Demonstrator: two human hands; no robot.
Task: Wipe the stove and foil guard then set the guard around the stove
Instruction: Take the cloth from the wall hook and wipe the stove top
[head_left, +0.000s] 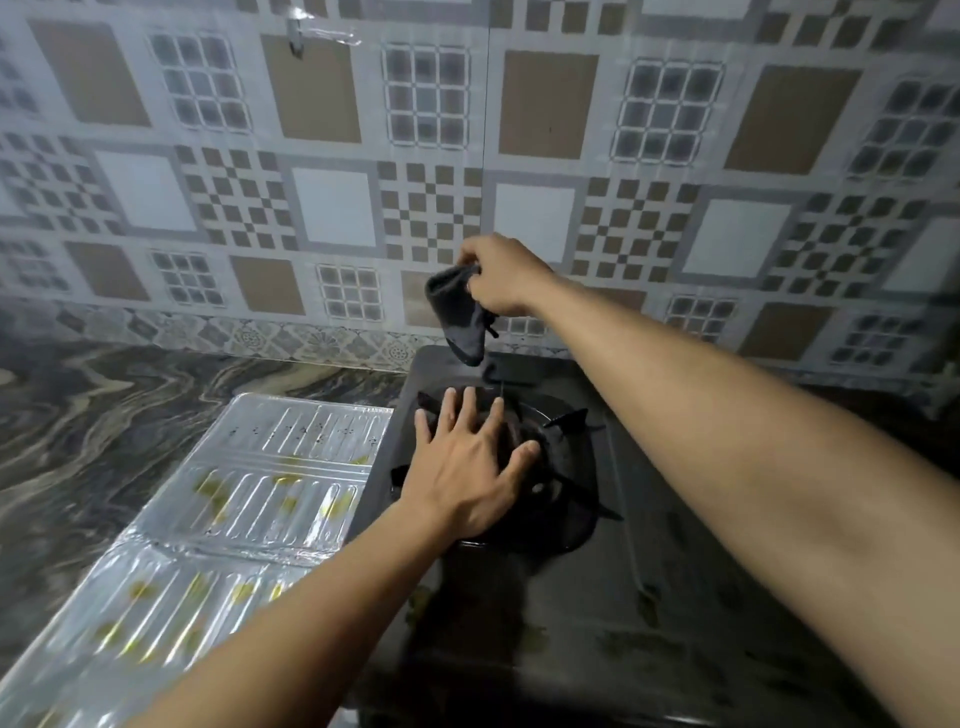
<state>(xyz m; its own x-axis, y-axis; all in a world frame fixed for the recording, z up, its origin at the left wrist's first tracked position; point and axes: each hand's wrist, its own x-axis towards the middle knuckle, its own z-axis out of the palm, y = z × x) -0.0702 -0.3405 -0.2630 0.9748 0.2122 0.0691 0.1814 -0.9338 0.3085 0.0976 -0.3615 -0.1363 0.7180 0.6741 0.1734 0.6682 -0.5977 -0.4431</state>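
The black stove (571, 597) sits on the counter, with the yellow-stained foil guard (234, 499) lying flat just left.

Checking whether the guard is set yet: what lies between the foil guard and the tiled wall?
In the head view, only bare marbled countertop separates the foil guard, lying flat left of the stove, from the tiled wall.

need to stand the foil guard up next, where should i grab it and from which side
Grip the foil guard by its long right edge beside the stove, coming from above. It lies flat and unfolded on the counter, thin and creased at the fold, so take each panel with one of the hands to avoid buckling.
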